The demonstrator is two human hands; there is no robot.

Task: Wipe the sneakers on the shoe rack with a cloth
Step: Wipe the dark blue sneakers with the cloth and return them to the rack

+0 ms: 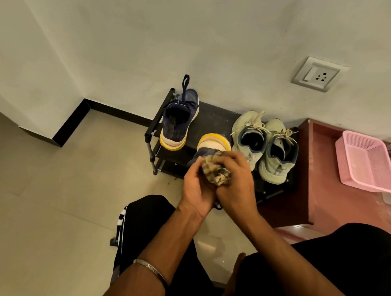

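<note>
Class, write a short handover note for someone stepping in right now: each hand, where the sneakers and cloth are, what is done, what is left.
Left hand and right hand: both grip the crumpled cloth against the second navy sneaker.
First navy sneaker stands on the shoe rack; the pale green pair sits at its right end.
Done: cannot tell which are clean.
Left: finish this sneaker, then check the others.

A single head-worn view is given, aimed steeply downward and forward at the shoe rack (211,121), seen from close above.
</note>
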